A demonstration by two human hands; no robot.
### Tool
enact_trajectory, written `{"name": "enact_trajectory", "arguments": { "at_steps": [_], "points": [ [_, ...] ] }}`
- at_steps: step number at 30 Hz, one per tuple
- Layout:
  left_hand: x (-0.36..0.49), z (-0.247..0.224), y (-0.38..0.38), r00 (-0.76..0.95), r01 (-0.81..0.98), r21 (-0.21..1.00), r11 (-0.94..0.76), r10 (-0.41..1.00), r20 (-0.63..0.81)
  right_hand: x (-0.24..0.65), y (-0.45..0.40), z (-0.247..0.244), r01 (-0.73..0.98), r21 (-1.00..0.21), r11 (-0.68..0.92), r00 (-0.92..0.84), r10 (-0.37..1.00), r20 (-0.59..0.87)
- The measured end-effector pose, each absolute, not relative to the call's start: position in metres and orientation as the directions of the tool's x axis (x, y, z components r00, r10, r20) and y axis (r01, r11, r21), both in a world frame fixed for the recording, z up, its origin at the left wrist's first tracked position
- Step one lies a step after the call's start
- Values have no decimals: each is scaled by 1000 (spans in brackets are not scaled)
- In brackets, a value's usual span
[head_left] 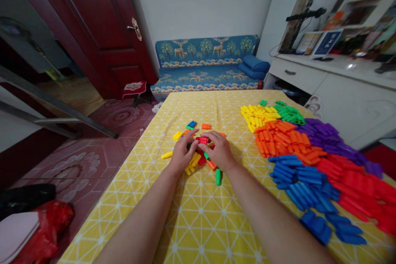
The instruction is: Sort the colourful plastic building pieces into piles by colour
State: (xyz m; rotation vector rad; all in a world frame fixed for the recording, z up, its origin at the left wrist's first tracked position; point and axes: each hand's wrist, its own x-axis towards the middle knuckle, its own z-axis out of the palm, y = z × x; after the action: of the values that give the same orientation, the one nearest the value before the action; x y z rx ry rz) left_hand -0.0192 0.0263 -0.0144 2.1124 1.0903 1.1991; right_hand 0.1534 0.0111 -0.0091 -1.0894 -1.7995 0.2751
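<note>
My left hand (182, 152) and my right hand (217, 148) meet over a small mixed heap of coloured plastic pieces. Between their fingertips is a red tube-like plastic piece (202, 140), pinched from both sides. Under and around the hands lie yellow pieces (193, 162), an orange piece (211, 165) and a green piece (218, 177). Just beyond the fingers are a blue piece (192, 124) and another orange piece (206, 126). Part of the heap is hidden by my hands.
Sorted piles of yellow (256, 116), green (289, 112), orange (283, 138), purple (324, 134), blue (305, 183) and red pieces (359, 181) cover the right of the yellow-clothed table (198, 235). Behind stands a blue sofa (201, 72); a white cabinet (349, 103) is at right.
</note>
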Motion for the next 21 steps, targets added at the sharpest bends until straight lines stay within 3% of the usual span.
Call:
{"name": "enact_trajectory", "arguments": {
  "at_steps": [9, 14, 17, 20, 21],
  "points": [
    [-19, -17, 31, 323, 427, 711, -558, 829, 456, 163, -3, 6, 502, -737, 453, 196, 770, 607],
    [-19, -21, 33, 327, 429, 701, -570, 821, 468, 216, -54, 44, 642, -606, 469, 83, 744, 663],
    [-19, -21, 33, 327, 430, 693, -578, 816, 477, 281, -93, 59, 794, -543, 275, 230, 690, 686],
    [-18, -20, 33, 320, 437, 688, -580, 815, 483, 356, -126, 53, 841, -541, 5, 420, 623, 659],
    [-18, -20, 33, 319, 440, 687, -579, 816, 483, 380, -134, 47, 844, -536, -20, 432, 616, 658]
  ]
}}
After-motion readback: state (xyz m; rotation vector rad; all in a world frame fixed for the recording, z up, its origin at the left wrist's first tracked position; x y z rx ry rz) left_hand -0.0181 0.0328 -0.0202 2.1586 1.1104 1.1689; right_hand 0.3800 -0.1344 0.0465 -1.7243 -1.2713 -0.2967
